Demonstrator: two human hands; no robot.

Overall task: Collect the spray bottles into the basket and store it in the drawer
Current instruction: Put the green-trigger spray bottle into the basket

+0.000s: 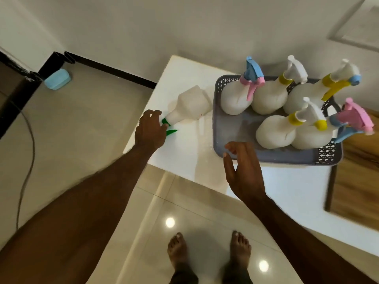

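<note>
Lying on its side on the white table (pixel 184 160), at nine o'clock from our grey basket (pixel 266 156), is a squarish white spray bottle (pixel 190 105) with a green trigger. Our left hand (pixel 149 132) curls round its green head. Our right hand (pixel 244 173) hangs loose-fingered at the basket's near rim, grasping nothing. Five round white bottles with pink, blue and yellow triggers stand inside.
</note>
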